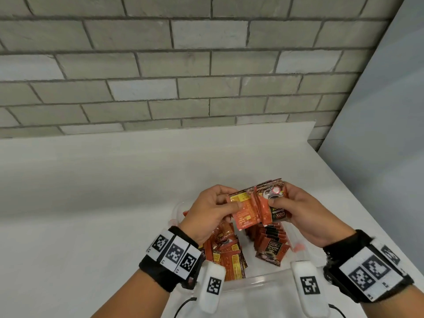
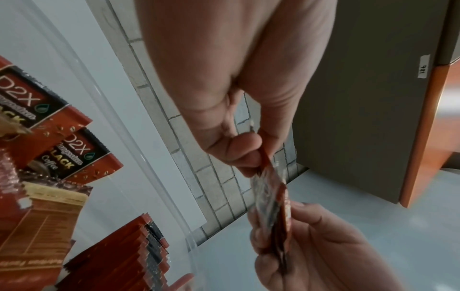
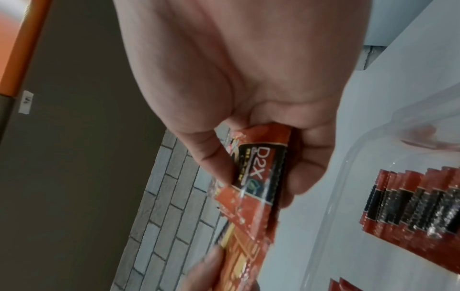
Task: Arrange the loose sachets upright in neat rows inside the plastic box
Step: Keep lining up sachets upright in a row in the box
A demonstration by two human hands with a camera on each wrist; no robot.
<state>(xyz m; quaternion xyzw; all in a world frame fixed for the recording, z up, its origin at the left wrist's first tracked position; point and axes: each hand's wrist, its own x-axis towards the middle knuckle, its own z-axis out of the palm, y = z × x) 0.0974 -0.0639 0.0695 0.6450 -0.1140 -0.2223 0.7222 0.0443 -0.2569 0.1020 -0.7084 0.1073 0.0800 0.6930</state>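
Against grey brick, above the counter point(image 1: 91, 203): my left hand point(image 1: 206, 212) and right hand point(image 1: 305, 214) pinch a sachet stack point(image 1: 257, 203), long axis level, directly over the box point(image 1: 263, 281) at lower centre.

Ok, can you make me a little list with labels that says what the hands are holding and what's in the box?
left hand: pinches one end of the sachet bundle
right hand: grips the other end of the same bundle
bundle position: held above the plastic box
box, right side: upright row of sachets
box, left side: loose sachets lying jumbled
surface: white table
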